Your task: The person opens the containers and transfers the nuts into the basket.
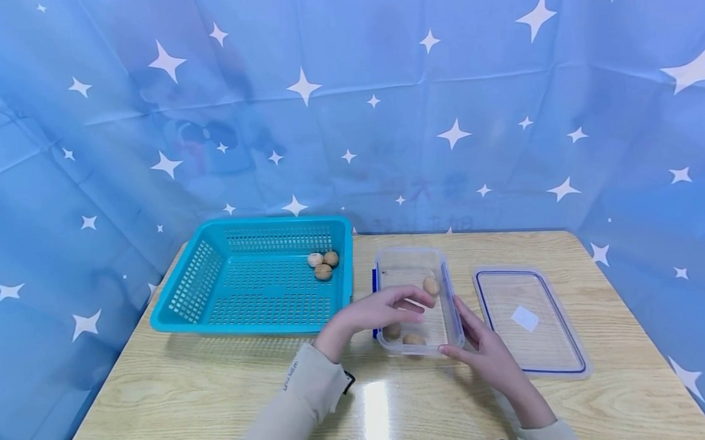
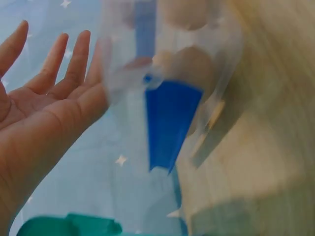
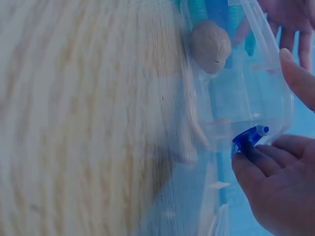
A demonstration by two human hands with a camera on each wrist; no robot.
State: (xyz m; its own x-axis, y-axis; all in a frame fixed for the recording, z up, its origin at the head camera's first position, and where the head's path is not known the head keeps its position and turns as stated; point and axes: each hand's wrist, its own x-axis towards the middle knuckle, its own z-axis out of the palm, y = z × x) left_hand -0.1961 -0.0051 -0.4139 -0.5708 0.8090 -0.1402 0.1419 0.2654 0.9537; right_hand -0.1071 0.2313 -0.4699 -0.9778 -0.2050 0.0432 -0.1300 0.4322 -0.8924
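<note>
A clear plastic food container (image 1: 416, 260) with blue side clips stands on the table. Several walnuts show inside it: one walnut (image 1: 431, 285) by the right wall and others near the front. Above the container's opening is my left hand (image 1: 394, 307), fingers loosely extended and the palm bare in the left wrist view. My right hand (image 1: 482, 349) holds the container's front right corner, its thumb at the front rim and its fingers along the right wall by a blue clip (image 3: 248, 137). To the left, three walnuts (image 1: 323, 272) lie in a turquoise basket (image 1: 253, 328).
The container's clear lid (image 1: 531, 324), edged by a blue seal and bearing a white label, lies flat to the right. Behind the wooden table (image 1: 177, 398) hangs a blue curtain (image 1: 354, 115) with white stars.
</note>
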